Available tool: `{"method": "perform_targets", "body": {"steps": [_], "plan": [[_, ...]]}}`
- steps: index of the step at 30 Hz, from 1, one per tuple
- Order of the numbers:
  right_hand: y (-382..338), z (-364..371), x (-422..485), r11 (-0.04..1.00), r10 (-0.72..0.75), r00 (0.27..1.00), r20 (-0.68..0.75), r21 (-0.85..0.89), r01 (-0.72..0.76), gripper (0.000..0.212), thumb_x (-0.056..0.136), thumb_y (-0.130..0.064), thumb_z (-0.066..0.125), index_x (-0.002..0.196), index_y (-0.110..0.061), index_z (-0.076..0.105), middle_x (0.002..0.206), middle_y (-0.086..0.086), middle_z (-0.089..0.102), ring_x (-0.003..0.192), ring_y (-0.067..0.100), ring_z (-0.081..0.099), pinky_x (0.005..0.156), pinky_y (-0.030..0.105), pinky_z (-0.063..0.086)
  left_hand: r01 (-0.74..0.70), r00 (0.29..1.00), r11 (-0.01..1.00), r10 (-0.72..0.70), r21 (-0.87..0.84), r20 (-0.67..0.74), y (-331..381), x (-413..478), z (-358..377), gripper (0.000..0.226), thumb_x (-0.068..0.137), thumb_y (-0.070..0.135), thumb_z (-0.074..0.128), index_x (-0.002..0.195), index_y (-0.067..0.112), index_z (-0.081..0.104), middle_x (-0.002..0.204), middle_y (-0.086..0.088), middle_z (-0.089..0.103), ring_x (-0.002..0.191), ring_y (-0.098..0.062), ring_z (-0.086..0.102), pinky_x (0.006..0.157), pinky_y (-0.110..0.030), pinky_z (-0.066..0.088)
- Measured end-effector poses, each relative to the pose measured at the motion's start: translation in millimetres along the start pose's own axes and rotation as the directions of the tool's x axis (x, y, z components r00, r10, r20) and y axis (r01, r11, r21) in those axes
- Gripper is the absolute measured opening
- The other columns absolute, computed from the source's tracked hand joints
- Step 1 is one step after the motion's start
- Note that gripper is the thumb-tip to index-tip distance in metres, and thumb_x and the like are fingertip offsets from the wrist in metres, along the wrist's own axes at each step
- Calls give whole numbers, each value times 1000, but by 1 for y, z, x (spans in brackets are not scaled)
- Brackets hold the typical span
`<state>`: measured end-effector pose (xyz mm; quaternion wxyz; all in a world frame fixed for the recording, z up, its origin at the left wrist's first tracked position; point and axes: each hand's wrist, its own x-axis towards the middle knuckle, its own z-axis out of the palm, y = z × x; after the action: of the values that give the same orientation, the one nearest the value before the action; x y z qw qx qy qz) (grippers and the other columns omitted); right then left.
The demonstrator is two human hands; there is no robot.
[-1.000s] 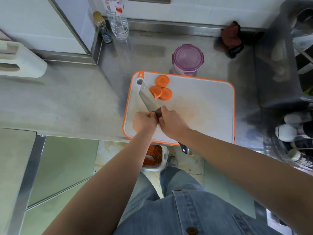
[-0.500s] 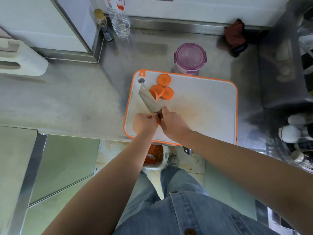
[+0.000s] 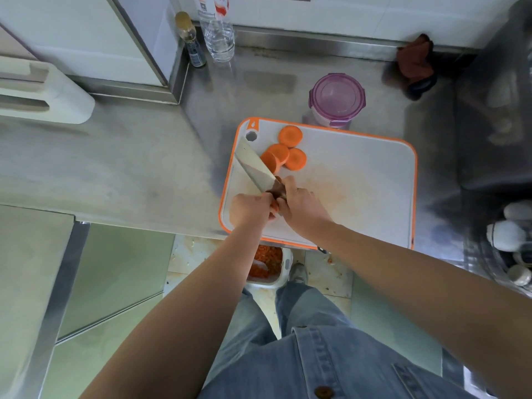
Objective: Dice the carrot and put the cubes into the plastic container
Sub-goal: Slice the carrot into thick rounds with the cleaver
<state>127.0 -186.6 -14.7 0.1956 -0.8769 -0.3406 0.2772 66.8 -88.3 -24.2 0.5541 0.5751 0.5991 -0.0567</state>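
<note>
A white cutting board (image 3: pixel 359 174) with an orange rim lies on the steel counter. Several round carrot slices (image 3: pixel 290 135) sit at its far left corner, one leaning against the knife blade (image 3: pixel 254 168). My right hand (image 3: pixel 302 210) grips the knife's dark handle, the blade pointing away to the left. My left hand (image 3: pixel 249 210) is curled right beside it at the board's near left. It holds a small carrot piece (image 3: pixel 275 209) that is mostly hidden between the hands. The plastic container (image 3: pixel 336 99) with its purple lid on stands just behind the board.
A clear bottle (image 3: pixel 218 38) and a small dark bottle (image 3: pixel 193 44) stand at the back wall. A dark red cloth (image 3: pixel 414 64) lies at the back right. A dish rack (image 3: pixel 506 237) fills the right side. On the floor below the counter edge stands a white bin (image 3: pixel 270 269) holding orange bits.
Both hands stay pressed together at the board's near left; the knife blade has barely shifted. The slices have not moved.
</note>
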Motion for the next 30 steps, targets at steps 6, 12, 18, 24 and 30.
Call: {"method": "perform_targets", "body": {"steps": [6, 12, 18, 24, 30], "plan": [[19, -25, -5, 959, 17, 978, -209, 280, 44, 7, 95, -13, 47, 102, -13, 47, 65, -4, 57, 52, 17, 53, 47, 35, 42, -73, 997, 997, 73, 8, 14, -5, 0, -8, 35, 89, 40, 65, 66, 14, 67, 65, -4, 71, 62, -21, 71, 77, -39, 60], [48, -39, -17, 897, 269, 939, -213, 410, -164, 12, 97, -16, 43, 106, -9, 45, 74, 13, 60, 51, 24, 53, 45, 45, 48, -320, 933, 887, 357, 333, -55, -10, -7, -3, 36, 82, 44, 67, 106, 18, 59, 99, -1, 65, 81, -19, 62, 78, -30, 49], [70, -42, -31, 884, 309, 937, -163, 413, -219, 13, 99, -18, 43, 106, -8, 42, 74, 8, 60, 50, 10, 52, 42, 27, 46, -486, 839, 704, 542, 518, 50, -5, -14, 17, 67, 72, 44, 78, 127, 22, 45, 115, -9, 43, 98, -28, 51, 85, -32, 41], [83, -49, -31, 795, 362, 931, -48, 537, -282, 13, 97, -16, 46, 107, -9, 43, 77, 15, 63, 50, 17, 52, 43, 25, 45, -439, 843, 713, 538, 546, -25, -1, -7, 30, 41, 83, 33, 67, 118, 17, 55, 109, -12, 49, 97, -33, 54, 86, -38, 43], [82, -50, -24, 753, 364, 931, 2, 588, -296, 12, 96, -16, 47, 101, -6, 43, 72, 13, 62, 45, 15, 49, 39, 22, 43, -377, 866, 843, 468, 385, -178, -9, 1, 6, 30, 90, 20, 55, 118, 15, 66, 114, -14, 58, 100, -31, 58, 83, -28, 40]]}}
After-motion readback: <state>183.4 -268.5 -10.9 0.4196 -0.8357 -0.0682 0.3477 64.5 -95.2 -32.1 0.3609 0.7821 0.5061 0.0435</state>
